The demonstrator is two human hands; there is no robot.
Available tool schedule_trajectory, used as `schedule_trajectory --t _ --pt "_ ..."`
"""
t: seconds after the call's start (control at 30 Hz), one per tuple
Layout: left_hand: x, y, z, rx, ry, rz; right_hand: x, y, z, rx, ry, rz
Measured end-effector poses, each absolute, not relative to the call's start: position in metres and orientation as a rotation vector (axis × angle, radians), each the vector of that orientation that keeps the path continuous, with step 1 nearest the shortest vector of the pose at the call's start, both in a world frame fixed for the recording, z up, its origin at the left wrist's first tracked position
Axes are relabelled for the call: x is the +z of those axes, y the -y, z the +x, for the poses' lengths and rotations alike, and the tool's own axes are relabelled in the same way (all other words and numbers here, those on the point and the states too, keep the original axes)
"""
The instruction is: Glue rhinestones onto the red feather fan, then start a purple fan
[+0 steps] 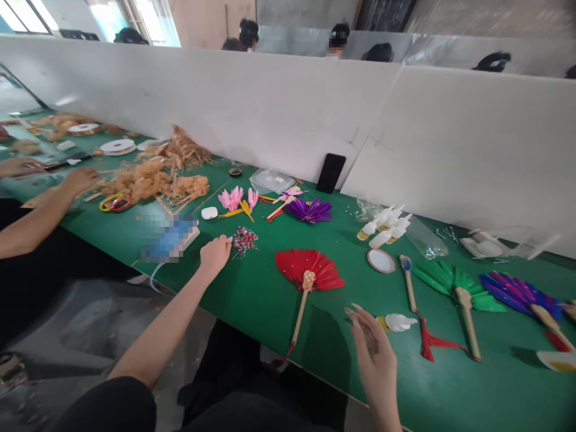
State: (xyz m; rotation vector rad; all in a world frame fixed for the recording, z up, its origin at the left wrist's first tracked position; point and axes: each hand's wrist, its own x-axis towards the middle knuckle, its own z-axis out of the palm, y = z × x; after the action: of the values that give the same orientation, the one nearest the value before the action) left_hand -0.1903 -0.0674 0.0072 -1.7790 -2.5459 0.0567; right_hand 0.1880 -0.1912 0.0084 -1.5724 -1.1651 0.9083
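Note:
My left hand is at the left edge of a small pile of multicoloured beads or sequins, its fingers pinched together; anything between them is too small to make out. In front of me lies a red feather fan with a wooden handle and a red tassel, pale dots scattered on its feathers. To the right of its handle, my right hand is raised above the table with loosely spread, empty fingers. Just beyond those fingers a small white glue bottle with a yellow label lies on its side.
Green fan, blue-purple fan and a brush-like stick lie right. Several glue bottles stand behind a round lid. A phone leans on the white partition. Left, another person's hands work beside tan fibres.

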Motion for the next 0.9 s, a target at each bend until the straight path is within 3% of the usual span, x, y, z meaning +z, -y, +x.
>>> schedule_trajectory --t 0.9 --pt "0.019 0.054 -0.233 0.013 2.622 -1.970 0.009 0.191 0.186 0.905 1.164 -1.602"
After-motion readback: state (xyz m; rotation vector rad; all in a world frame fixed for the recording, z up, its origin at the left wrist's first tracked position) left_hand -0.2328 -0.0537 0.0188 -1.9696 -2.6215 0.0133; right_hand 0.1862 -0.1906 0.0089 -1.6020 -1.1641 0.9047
